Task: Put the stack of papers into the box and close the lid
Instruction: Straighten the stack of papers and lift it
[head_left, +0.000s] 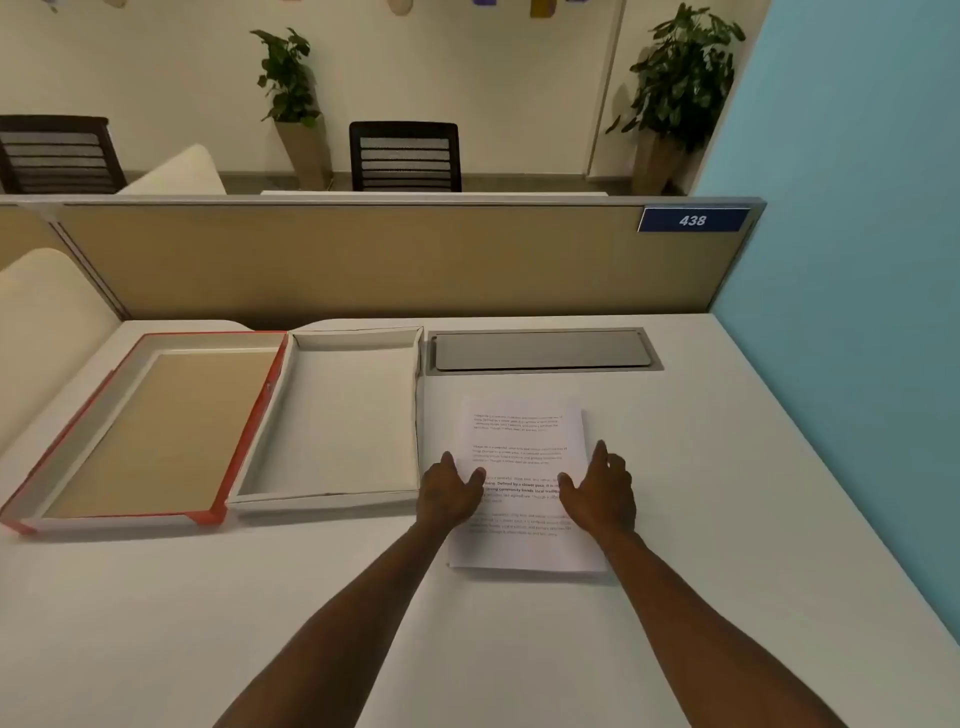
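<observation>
A stack of white printed papers (522, 441) lies flat on the desk, right of centre. My left hand (451, 491) rests at the stack's left edge with its thumb on the top sheet. My right hand (600, 491) sits at the right edge, thumb also on the paper. Both hands have their fingers apart and the stack stays flat on the desk. Directly left of the papers stands the open white box (332, 499), shallow, with nothing inside. Its lid (218, 512), red outside with a tan inner face, lies upturned to the left of the box, touching it.
A grey metal cable flap (540, 351) is set into the white desk (519, 649) behind the papers. A tan partition (363, 260) with a blue "438" sign closes the back. A blue wall (857, 260) stands on the right, a cream cushion (41, 332) at far left.
</observation>
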